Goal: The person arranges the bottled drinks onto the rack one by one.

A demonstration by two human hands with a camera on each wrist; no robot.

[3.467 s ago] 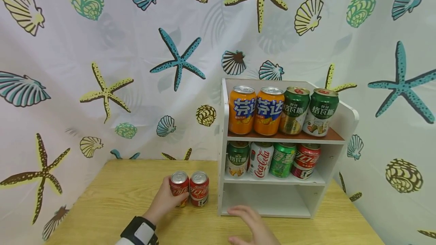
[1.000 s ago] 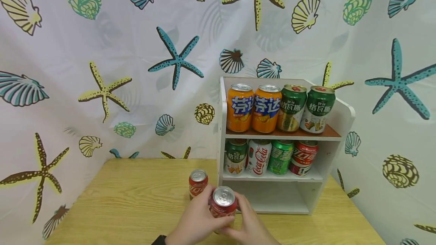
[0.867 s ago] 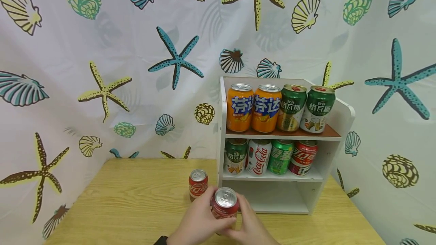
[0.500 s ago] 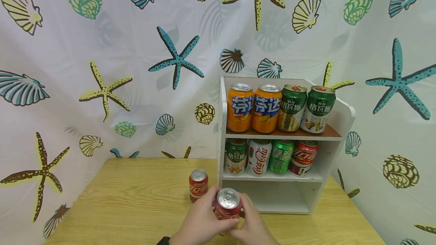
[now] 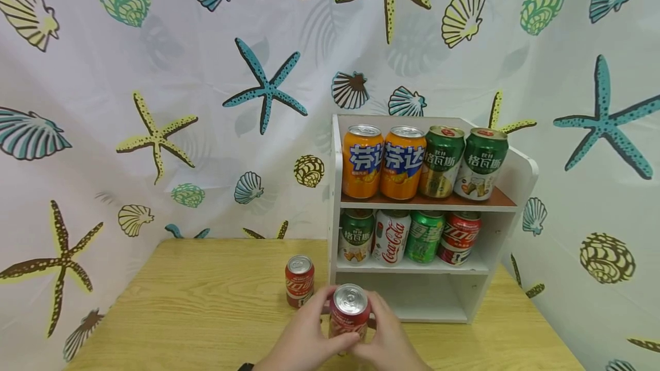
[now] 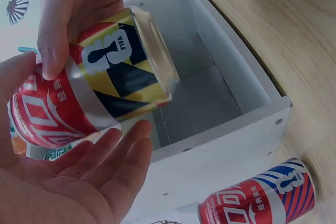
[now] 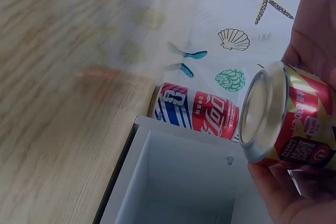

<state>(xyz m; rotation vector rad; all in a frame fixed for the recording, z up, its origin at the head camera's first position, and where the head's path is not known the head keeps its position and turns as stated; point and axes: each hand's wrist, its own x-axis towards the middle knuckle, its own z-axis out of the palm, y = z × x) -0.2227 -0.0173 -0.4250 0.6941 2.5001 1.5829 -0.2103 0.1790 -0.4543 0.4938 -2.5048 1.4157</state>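
Note:
Between my hands, in front of the shelf's left side, a red cola can [image 5: 349, 316] is upright in the head view. My right hand [image 5: 384, 331] holds it from the right; in the left wrist view its thumb [image 6: 55, 61] presses on the can. My left hand [image 5: 304, 334] is around the other side, its thumb close against the can. Its fingers [image 6: 131, 166] are loosely bent and stand off the can's side. The held can's yellow-and-black band [image 6: 113, 59] shows in the left wrist view. A second red cola can [image 5: 299, 282] stands on the table beside the shelf.
A white shelf unit [image 5: 335, 233] stands right of the hands. Orange soda cans [image 5: 362, 170] and green-topped cans [image 5: 482, 165] line its top tier. The middle tier carries several mixed cans, including a white cola can [image 5: 392, 237]. The bottom compartment [image 5: 428, 296] faces the hands.
The cola can has come from the left of its twin toward me and rightward, carried by my left hand. My right hand has taken hold of it; lately the left fingers have loosened.

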